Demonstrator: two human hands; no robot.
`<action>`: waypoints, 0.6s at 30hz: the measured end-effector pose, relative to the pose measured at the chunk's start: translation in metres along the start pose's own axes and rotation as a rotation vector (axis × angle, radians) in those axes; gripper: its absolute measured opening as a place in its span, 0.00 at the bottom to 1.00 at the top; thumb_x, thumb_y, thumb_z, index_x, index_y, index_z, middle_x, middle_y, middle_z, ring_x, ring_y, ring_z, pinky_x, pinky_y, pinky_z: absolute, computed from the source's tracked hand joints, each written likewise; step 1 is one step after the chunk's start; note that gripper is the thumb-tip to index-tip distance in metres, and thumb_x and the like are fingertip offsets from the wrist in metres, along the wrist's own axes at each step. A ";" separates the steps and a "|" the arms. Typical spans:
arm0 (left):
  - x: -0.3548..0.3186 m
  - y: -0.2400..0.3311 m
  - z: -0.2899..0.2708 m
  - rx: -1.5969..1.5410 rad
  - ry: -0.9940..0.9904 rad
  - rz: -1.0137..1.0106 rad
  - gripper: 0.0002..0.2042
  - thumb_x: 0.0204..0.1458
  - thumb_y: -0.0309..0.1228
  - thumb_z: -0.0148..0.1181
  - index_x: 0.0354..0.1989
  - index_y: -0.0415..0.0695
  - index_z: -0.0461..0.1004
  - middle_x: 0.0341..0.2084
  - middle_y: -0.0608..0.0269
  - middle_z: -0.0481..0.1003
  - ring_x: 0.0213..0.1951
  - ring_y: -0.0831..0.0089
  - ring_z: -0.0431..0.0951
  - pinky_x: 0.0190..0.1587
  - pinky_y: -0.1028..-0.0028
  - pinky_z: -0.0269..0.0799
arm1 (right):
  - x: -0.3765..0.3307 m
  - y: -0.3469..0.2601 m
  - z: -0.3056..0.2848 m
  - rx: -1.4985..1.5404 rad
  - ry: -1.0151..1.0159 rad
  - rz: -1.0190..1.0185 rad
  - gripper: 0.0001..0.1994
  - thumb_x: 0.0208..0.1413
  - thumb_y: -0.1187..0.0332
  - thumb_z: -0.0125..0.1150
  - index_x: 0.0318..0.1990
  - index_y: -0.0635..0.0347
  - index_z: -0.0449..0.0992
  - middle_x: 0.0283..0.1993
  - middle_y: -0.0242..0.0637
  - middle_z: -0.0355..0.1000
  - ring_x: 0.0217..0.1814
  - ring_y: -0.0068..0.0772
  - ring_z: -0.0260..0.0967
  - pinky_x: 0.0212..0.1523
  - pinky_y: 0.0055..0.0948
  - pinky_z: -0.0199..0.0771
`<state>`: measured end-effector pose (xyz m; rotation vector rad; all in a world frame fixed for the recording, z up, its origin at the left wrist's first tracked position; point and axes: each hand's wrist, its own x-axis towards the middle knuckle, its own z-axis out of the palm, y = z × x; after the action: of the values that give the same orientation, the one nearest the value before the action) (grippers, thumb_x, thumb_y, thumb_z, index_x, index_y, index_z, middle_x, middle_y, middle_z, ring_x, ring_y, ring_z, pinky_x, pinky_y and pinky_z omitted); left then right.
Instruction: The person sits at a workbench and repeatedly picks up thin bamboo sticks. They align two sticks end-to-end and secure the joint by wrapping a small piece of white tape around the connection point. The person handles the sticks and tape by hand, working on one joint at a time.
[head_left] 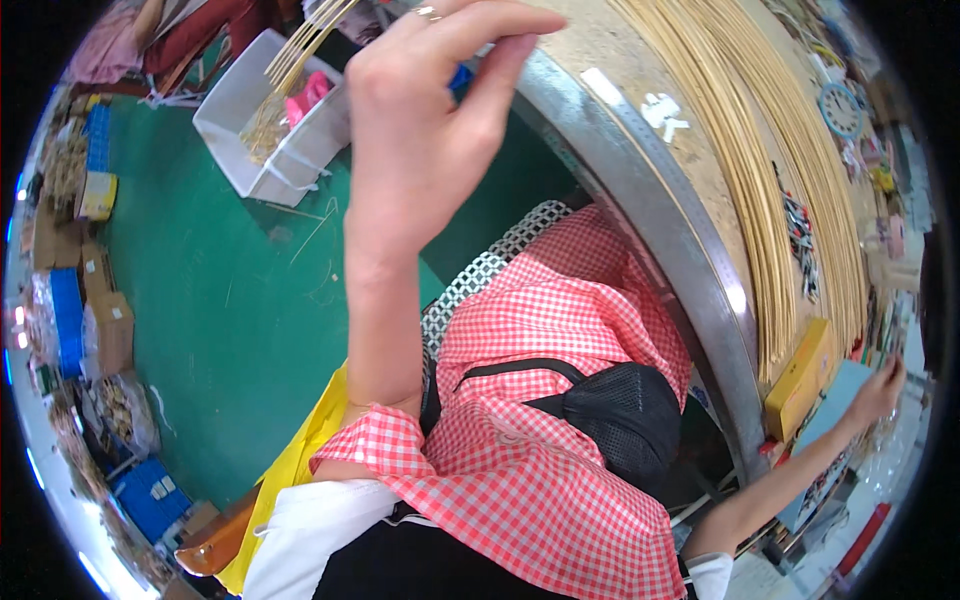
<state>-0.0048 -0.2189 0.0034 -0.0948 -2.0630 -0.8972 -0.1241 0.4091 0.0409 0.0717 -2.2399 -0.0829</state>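
My left hand is raised at the top middle, back of the hand showing and a ring on one finger. Its thumb and index finger press together near the table edge; anything between them is hidden. Thin bamboo strips slant beside its wrist side, over a white bin holding straw-like scraps and a pink item; whether the hand touches the strips I cannot tell. Far to the right, my right hand reaches over the table end beside a yellow box. Its fingers look closed, small and unclear.
Long bamboo strips lie along the worktable, with pens or small tools between them. A metal edge borders the table, with white scraps near it. Cartons and blue crates line the left. Another person sits at upper left.
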 end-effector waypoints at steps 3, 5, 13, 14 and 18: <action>-0.002 0.001 0.002 -0.176 0.021 -0.034 0.08 0.48 0.16 0.57 0.37 0.36 0.77 0.31 0.53 0.77 0.33 0.66 0.79 0.36 0.75 0.71 | -0.023 -0.046 -0.035 0.356 -0.056 0.233 0.09 0.61 0.66 0.56 0.42 0.62 0.77 0.36 0.33 0.76 0.32 0.25 0.71 0.30 0.22 0.68; -0.005 -0.003 0.007 -0.269 0.008 -0.050 0.08 0.49 0.16 0.57 0.37 0.36 0.77 0.32 0.53 0.78 0.34 0.66 0.79 0.36 0.75 0.71 | -0.043 -0.059 -0.043 0.753 -0.161 0.432 0.08 0.61 0.68 0.55 0.40 0.63 0.77 0.32 0.29 0.74 0.27 0.15 0.65 0.24 0.16 0.61; -0.024 0.015 0.059 -0.883 -0.265 -0.362 0.13 0.57 0.22 0.54 0.48 0.29 0.72 0.39 0.49 0.78 0.42 0.64 0.79 0.48 0.72 0.74 | -0.107 -0.279 -0.070 1.154 -0.619 0.543 0.03 0.56 0.76 0.57 0.36 0.61 0.76 0.26 0.23 0.67 0.23 0.10 0.56 0.21 0.13 0.51; -0.026 0.020 0.067 -0.995 -0.276 -0.437 0.13 0.57 0.22 0.54 0.48 0.29 0.72 0.39 0.48 0.78 0.43 0.63 0.79 0.48 0.72 0.74 | -0.103 -0.303 -0.078 1.201 -0.694 0.560 0.03 0.56 0.78 0.57 0.36 0.63 0.75 0.28 0.24 0.68 0.24 0.11 0.58 0.23 0.13 0.56; -0.033 0.025 0.080 -1.098 -0.279 -0.610 0.12 0.56 0.25 0.56 0.44 0.28 0.74 0.36 0.44 0.78 0.38 0.58 0.81 0.44 0.66 0.79 | -0.111 -0.326 -0.079 1.381 -0.875 0.543 0.02 0.56 0.79 0.56 0.34 0.67 0.74 0.28 0.28 0.70 0.29 0.13 0.65 0.29 0.14 0.64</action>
<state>-0.0294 -0.1424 -0.0371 -0.1823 -1.5958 -2.4283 0.0144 0.0905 -0.0248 0.1818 -2.5736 2.0383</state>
